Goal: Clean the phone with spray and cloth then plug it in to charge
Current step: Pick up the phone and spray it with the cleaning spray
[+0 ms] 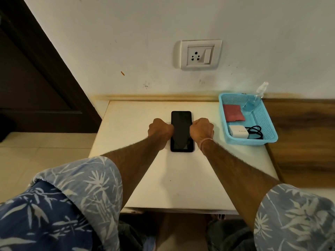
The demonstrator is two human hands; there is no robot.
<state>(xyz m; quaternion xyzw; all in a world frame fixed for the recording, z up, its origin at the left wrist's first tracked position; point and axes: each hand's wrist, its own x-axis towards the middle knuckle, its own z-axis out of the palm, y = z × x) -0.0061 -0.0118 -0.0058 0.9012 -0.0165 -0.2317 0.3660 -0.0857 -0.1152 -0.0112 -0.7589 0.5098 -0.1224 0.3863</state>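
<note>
- I see the phone lying flat, screen up, on the white counter, long axis running 12 to 6 o'clock, at the counter's middle. Its screen is dark and glossy, with faint smudges.
- My left hand is curled into a fist against the phone's 9 o'clock edge; my right hand is curled the same way at its 3 o'clock edge. Both touch the phone's sides, but I cannot tell whether either actually grips it.
- A thin band circles my right wrist.
- At 2 o'clock from the phone, on the counter's corner, sits a light blue basket.
- Inside it, the spray bottle with blue liquid leans against the far wall, nozzle up toward 1 o'clock.
- A folded red cloth lies flat just beside the bottle at its 9 o'clock.
- A white charger and a coiled black cable lie at the basket's near end.
- A wall socket with a switch sits at 12 o'clock above the counter, empty.
- Nothing lies between the phone and the basket.
</note>
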